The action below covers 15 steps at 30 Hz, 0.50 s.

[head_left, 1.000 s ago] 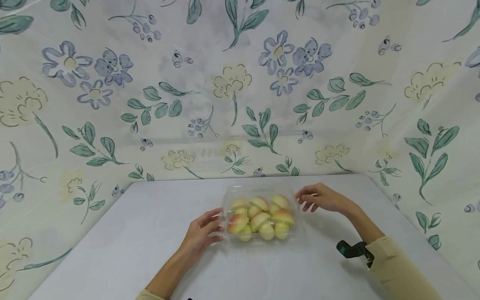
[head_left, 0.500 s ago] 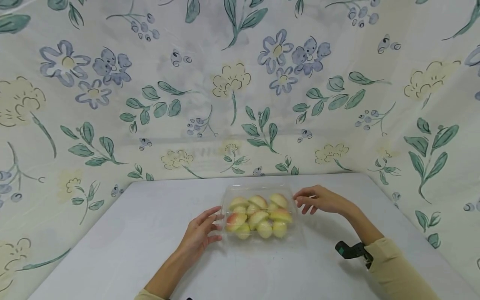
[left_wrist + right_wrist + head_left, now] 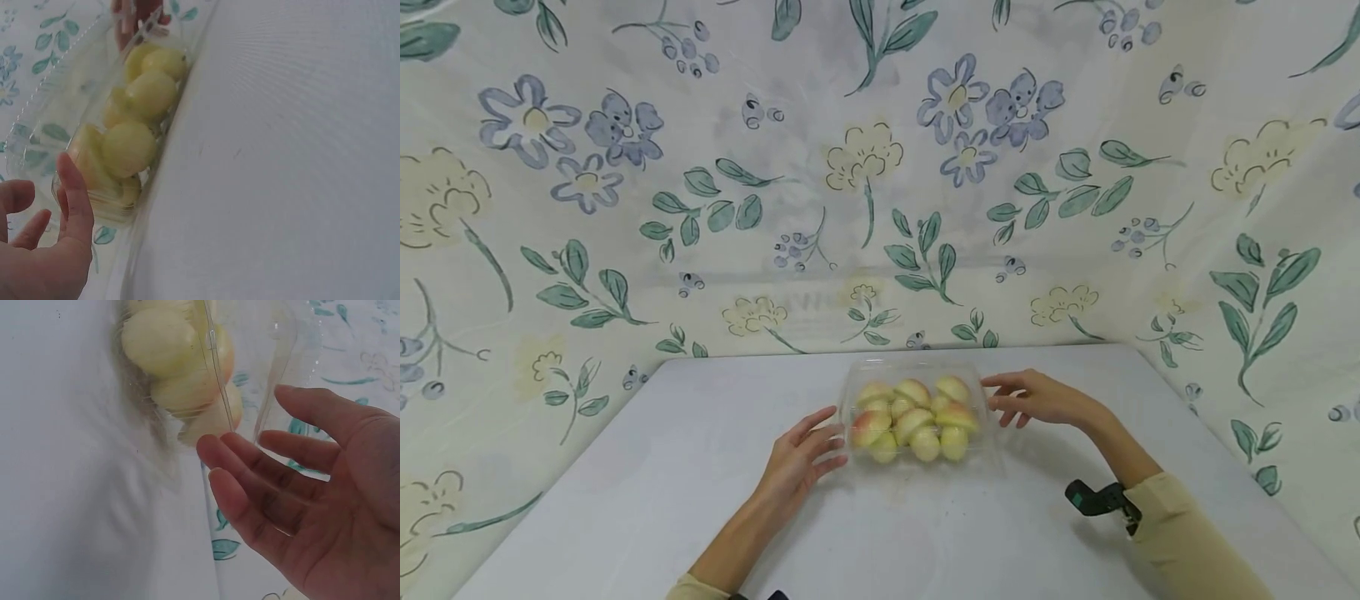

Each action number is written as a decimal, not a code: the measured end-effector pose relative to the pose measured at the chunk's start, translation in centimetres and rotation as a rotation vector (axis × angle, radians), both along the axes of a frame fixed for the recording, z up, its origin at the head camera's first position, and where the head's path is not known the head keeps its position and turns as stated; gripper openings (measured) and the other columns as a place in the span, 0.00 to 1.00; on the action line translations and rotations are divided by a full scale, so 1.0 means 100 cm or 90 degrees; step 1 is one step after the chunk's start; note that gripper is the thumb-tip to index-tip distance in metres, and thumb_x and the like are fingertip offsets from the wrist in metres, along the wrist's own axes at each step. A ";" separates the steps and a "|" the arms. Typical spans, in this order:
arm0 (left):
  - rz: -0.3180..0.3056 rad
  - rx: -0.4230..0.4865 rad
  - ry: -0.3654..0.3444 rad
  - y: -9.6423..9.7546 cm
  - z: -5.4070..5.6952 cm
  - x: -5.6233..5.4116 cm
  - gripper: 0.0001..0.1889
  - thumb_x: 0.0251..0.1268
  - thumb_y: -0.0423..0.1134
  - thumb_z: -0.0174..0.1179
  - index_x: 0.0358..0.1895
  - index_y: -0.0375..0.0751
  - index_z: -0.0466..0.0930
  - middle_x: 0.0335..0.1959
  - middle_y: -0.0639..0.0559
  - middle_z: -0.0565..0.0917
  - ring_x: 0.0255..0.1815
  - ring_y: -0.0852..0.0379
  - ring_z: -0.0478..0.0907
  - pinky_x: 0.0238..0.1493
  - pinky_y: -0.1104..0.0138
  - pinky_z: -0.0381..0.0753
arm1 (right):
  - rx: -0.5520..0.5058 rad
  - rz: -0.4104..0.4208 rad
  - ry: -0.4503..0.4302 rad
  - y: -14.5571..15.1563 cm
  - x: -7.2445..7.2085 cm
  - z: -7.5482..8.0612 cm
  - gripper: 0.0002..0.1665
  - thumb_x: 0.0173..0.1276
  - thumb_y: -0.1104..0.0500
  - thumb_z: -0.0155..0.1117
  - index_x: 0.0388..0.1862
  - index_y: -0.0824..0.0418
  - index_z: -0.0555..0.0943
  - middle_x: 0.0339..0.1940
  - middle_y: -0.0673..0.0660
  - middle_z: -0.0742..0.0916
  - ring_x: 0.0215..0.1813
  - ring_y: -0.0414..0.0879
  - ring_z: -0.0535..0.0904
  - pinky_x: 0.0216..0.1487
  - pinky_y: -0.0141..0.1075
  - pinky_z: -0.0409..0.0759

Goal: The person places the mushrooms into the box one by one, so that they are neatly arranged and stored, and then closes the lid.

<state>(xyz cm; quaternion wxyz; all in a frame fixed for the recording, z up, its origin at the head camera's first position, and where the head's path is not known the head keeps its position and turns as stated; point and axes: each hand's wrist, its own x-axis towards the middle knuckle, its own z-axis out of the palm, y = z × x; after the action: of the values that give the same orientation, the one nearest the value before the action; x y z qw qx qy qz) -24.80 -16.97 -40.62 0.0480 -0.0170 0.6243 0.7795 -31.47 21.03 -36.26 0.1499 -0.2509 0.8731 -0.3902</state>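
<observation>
A clear plastic clamshell box (image 3: 917,462) sits on the white table near its far side, holding several round yellow fruits (image 3: 925,443), some with a red blush; their exact kind is unclear. In the head view my left hand (image 3: 793,462) is at the box's left side, fingers loosely extended against or very near its wall. Opposite it, my right hand (image 3: 1037,397) has its relaxed fingers at the right wall. The right wrist view shows those fingertips (image 3: 215,447) by the box's end, with no firm grip. In the left wrist view, a forefinger (image 3: 78,200) overlaps the near box corner.
The white table (image 3: 955,542) spreads around the box, its back edge meeting a floral-patterned cloth (image 3: 850,275). A dark wrist camera (image 3: 1101,498) sticks out from the right sleeve (image 3: 1187,533).
The box has shifted slightly away from me and a little to the left. My left hand moved slightly away with it, and the right hand edged left.
</observation>
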 end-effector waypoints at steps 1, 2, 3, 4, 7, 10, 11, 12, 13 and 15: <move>0.002 0.002 -0.001 0.000 0.000 0.000 0.24 0.72 0.35 0.55 0.69 0.40 0.67 0.46 0.53 0.80 0.43 0.58 0.79 0.47 0.63 0.87 | 0.004 0.001 -0.003 0.000 0.001 0.001 0.34 0.75 0.50 0.57 0.72 0.68 0.66 0.54 0.67 0.83 0.41 0.47 0.86 0.40 0.38 0.87; 0.003 0.005 -0.003 0.000 0.000 -0.001 0.24 0.72 0.35 0.54 0.70 0.40 0.67 0.46 0.53 0.80 0.43 0.57 0.80 0.47 0.63 0.87 | 0.007 0.004 -0.006 0.001 0.002 0.001 0.35 0.74 0.50 0.58 0.72 0.67 0.65 0.55 0.67 0.83 0.42 0.47 0.86 0.40 0.38 0.87; 0.005 0.009 -0.004 0.000 0.000 -0.001 0.24 0.72 0.36 0.54 0.70 0.40 0.67 0.46 0.53 0.81 0.43 0.57 0.80 0.48 0.63 0.87 | 0.012 0.005 -0.009 0.001 0.003 0.001 0.35 0.74 0.49 0.58 0.73 0.67 0.65 0.56 0.67 0.83 0.42 0.47 0.86 0.40 0.38 0.87; 0.008 0.013 -0.005 -0.001 0.000 -0.001 0.24 0.72 0.37 0.54 0.70 0.40 0.68 0.45 0.53 0.81 0.43 0.57 0.80 0.48 0.62 0.87 | 0.015 0.008 -0.012 0.001 0.004 0.001 0.36 0.74 0.49 0.58 0.73 0.66 0.65 0.56 0.67 0.83 0.42 0.47 0.86 0.40 0.38 0.87; 0.011 0.026 -0.005 -0.001 0.000 -0.001 0.24 0.73 0.38 0.53 0.69 0.39 0.68 0.44 0.52 0.82 0.42 0.58 0.80 0.48 0.61 0.87 | 0.021 0.019 -0.017 0.002 0.005 -0.001 0.37 0.73 0.49 0.59 0.74 0.66 0.64 0.57 0.66 0.83 0.43 0.48 0.85 0.40 0.38 0.86; 0.004 0.020 0.005 -0.001 0.000 0.001 0.25 0.71 0.37 0.56 0.69 0.38 0.67 0.45 0.52 0.81 0.41 0.58 0.80 0.47 0.63 0.87 | 0.022 0.032 -0.024 0.001 0.007 -0.002 0.39 0.73 0.50 0.60 0.75 0.67 0.61 0.55 0.64 0.84 0.43 0.50 0.85 0.40 0.37 0.86; 0.001 0.017 0.010 -0.001 0.000 0.002 0.26 0.70 0.35 0.57 0.70 0.37 0.67 0.46 0.52 0.81 0.41 0.58 0.80 0.47 0.63 0.87 | 0.023 0.035 -0.027 0.000 0.008 -0.002 0.40 0.72 0.50 0.61 0.75 0.67 0.61 0.54 0.63 0.84 0.43 0.51 0.85 0.40 0.37 0.86; -0.002 0.015 0.013 -0.001 0.000 0.002 0.26 0.70 0.33 0.58 0.70 0.37 0.67 0.46 0.51 0.81 0.41 0.58 0.80 0.47 0.64 0.87 | 0.024 0.039 -0.031 -0.001 0.009 -0.002 0.40 0.72 0.51 0.61 0.75 0.68 0.60 0.53 0.62 0.84 0.44 0.51 0.85 0.40 0.37 0.86; -0.005 0.013 0.017 -0.001 -0.001 0.002 0.27 0.69 0.32 0.58 0.70 0.37 0.67 0.47 0.51 0.80 0.41 0.58 0.80 0.47 0.64 0.87 | 0.024 0.044 -0.034 -0.001 0.010 -0.001 0.41 0.72 0.51 0.61 0.75 0.69 0.59 0.53 0.62 0.85 0.44 0.51 0.85 0.40 0.37 0.86; -0.008 0.011 0.022 0.000 -0.001 0.002 0.27 0.68 0.30 0.59 0.70 0.36 0.66 0.47 0.51 0.80 0.41 0.58 0.81 0.46 0.65 0.87 | 0.027 0.052 -0.036 -0.002 0.013 0.000 0.42 0.72 0.52 0.62 0.76 0.70 0.58 0.51 0.61 0.85 0.43 0.51 0.84 0.40 0.37 0.86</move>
<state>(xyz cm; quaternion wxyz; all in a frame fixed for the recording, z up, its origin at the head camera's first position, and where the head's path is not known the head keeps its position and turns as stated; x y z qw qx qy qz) -24.59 -17.01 -40.72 0.0420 0.0007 0.6183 0.7849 -30.21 20.81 -36.29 0.1953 -0.2720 0.8656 -0.3724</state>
